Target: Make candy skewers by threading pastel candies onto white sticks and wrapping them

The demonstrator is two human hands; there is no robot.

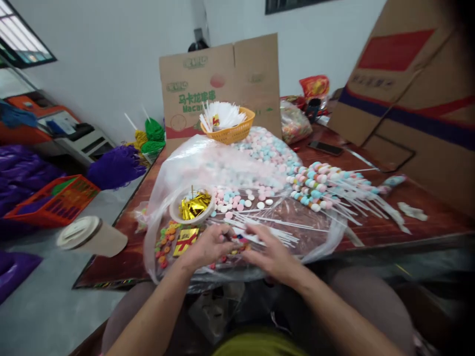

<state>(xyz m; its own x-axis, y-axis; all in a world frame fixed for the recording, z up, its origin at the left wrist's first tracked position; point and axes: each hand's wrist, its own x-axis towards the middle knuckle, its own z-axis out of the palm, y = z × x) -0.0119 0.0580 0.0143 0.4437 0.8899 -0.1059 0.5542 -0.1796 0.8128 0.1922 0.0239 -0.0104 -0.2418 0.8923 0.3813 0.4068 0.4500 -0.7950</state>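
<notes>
My left hand (211, 246) is low over the plastic sheet, its fingers bent around small items too blurred to name. Facing it, my right hand (270, 251) has curled fingers near small coloured pieces (239, 242) between the hands. White sticks (285, 222) lie just behind and right of them. Left of my left hand are orange and green rings (162, 249) and a gold-and-red packet (185, 241). A round tub (173, 211) holds gold ties (195, 204). Pink, white and blue candies (237, 199) spread from a clear bag (208, 160).
Finished candy skewers (315, 185) are piled right. Behind stand a yellow basket (239, 131) of white sticks and a cardboard box (222, 64). A lidded cup (107, 240) is at the left edge, a phone (325, 148) back right, beside a large carton (408, 89).
</notes>
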